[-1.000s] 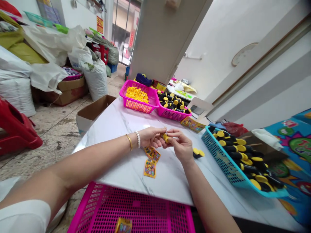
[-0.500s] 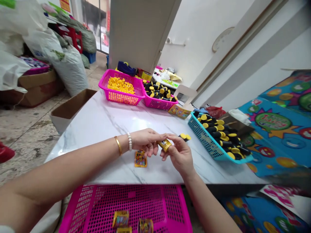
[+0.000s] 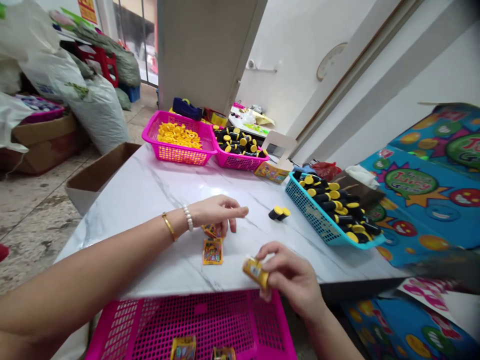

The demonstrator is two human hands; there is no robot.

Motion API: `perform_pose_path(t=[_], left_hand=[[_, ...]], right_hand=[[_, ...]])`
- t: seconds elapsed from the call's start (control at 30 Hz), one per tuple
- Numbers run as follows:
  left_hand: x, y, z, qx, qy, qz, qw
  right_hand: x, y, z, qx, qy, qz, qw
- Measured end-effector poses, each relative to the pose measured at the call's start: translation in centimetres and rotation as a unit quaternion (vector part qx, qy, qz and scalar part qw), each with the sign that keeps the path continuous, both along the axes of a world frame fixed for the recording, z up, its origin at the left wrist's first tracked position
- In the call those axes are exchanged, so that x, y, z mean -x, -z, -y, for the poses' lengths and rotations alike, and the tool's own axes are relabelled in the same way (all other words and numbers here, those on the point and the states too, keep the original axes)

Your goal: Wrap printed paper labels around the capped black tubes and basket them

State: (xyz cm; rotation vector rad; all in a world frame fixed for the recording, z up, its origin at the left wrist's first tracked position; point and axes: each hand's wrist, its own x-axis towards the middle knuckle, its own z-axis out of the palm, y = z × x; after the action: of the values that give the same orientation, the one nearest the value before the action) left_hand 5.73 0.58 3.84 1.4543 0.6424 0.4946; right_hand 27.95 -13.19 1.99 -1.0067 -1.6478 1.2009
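The left hand (image 3: 215,212) lies half-open on the table (image 3: 150,200), fingertips on a sticker (image 3: 211,231), with a second sticker (image 3: 212,250) just beside it. In the pink basket (image 3: 150,325) below the near edge lie two labelled tubes (image 3: 183,347). The right hand (image 3: 296,277) pinches a third tube (image 3: 256,270) just over that edge, with clear marble around it. Two bare tubes (image 3: 279,213) lie beyond, and the blue basket (image 3: 318,222) holds many more.

This looks like a small home workshop where little things get put together. A pink basket (image 3: 176,156) of yellow rings (image 3: 178,134) and a blue basket (image 3: 311,214) of black and yellow tubes (image 3: 337,205) sit on the white bench (image 3: 150,190). Big stuffed bags (image 3: 97,107) and cardboard boxes (image 3: 93,175) stand on the floor (image 3: 30,220).
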Motion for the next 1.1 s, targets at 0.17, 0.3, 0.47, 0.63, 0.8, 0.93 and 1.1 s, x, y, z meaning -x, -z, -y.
perform_pose_path(t=[0.17,0.3,0.47,0.63,0.8,0.93,1.1], left_hand=[[0.2,0.8,-1.8,0.033,-0.180,0.002,0.983],[-0.3,2.0,-2.0,0.021,-0.202,-0.018,0.979],[-0.5,2.4,-2.2,-0.037,-0.200,-0.017,0.979],[1.2,1.3,-2.9,-0.164,-0.161,-0.118,0.966],[3.0,0.5,-3.5,-0.377,-0.026,-0.274,0.884],[2.8,1.4,-3.7,-0.398,0.079,-0.251,0.879],[2.6,1.8,-3.8,-0.412,0.076,-0.265,0.868]], right_hand=[[-2.8,-1.5,-1.6,-0.183,0.044,0.245,0.951],[-6.1,-2.8,-9.0,-0.353,0.184,0.514,0.760],[-8.1,-2.8,-14.2,-0.360,0.115,0.655,0.655],[-3.9,-2.8,-13.4,-0.364,0.062,0.547,0.752],[0.0,-1.9,-12.7,-0.331,0.007,0.528,0.782],[0.0,-1.3,-11.7,-0.393,0.062,0.493,0.774],[2.1,-1.0,-8.6,-0.411,0.071,0.372,0.829]])
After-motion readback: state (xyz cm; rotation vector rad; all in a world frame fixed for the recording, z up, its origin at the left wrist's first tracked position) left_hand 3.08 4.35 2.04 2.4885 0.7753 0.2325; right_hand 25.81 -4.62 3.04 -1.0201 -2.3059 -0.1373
